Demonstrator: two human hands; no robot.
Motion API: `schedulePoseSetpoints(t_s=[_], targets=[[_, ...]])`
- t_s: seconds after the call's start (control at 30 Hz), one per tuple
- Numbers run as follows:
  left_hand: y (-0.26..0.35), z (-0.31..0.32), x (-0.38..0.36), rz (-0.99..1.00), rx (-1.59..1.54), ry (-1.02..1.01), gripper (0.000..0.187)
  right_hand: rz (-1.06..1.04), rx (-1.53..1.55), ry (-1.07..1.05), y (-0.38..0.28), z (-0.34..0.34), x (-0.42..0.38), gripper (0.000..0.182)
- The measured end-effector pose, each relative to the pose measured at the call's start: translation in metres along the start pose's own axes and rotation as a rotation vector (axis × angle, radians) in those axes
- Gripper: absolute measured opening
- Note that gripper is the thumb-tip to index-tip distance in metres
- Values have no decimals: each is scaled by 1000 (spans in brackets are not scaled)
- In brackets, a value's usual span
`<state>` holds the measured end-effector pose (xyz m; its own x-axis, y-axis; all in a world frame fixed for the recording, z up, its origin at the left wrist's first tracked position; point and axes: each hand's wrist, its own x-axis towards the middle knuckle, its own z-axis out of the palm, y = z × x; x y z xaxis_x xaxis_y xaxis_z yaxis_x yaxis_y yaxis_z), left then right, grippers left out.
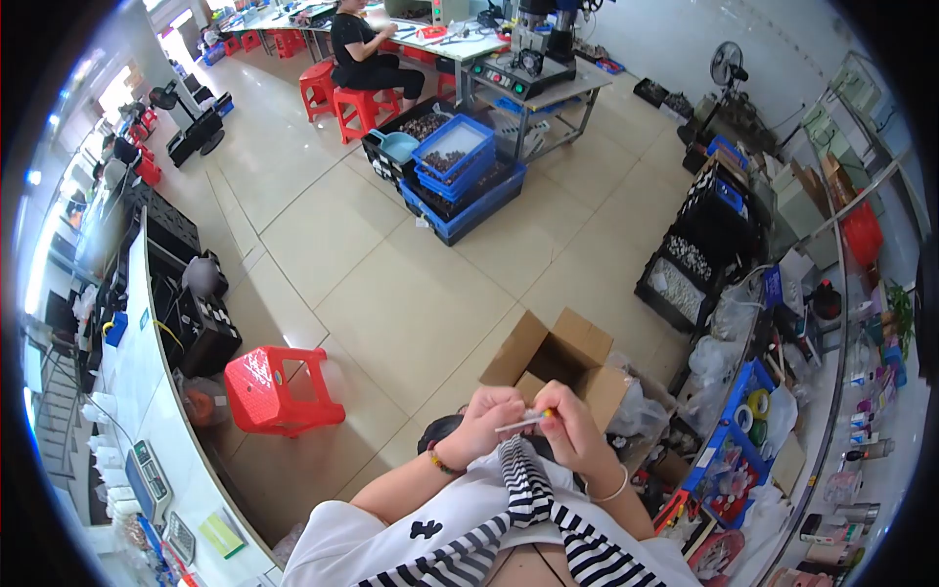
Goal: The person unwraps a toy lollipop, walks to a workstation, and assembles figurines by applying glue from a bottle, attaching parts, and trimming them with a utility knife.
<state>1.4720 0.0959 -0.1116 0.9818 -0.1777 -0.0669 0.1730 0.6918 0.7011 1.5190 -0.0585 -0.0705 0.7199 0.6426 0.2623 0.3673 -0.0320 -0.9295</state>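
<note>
Both my hands are raised close together in front of my chest. My left hand is closed, with its fingers curled around one end of a thin white strip. My right hand pinches the other end between thumb and fingers, where a small yellow spot shows. What exactly the strip is, I cannot make out. Just below it hangs the striped black-and-white tie of my white top. Beyond my hands an open cardboard box stands on the floor.
A red stool stands to the left, beside a white counter with a scale. On the right are a crowded shelf and black crates of small parts. Ahead stand stacked blue trays, a machine table and a seated person.
</note>
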Motion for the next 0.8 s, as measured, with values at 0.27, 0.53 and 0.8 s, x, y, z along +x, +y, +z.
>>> schedulePoseSetpoints(t_s=[0.27,0.53,0.8], targets=[[-7,28,28,194,217,36,30,-4,272,121,7,-23,-3,6],[-10,42,33,403,765,-1,24,273,195,26,20,-48,-11,37],[-22,47,20,322,365,60,27,-247,-18,121,7,-36,-10,10]])
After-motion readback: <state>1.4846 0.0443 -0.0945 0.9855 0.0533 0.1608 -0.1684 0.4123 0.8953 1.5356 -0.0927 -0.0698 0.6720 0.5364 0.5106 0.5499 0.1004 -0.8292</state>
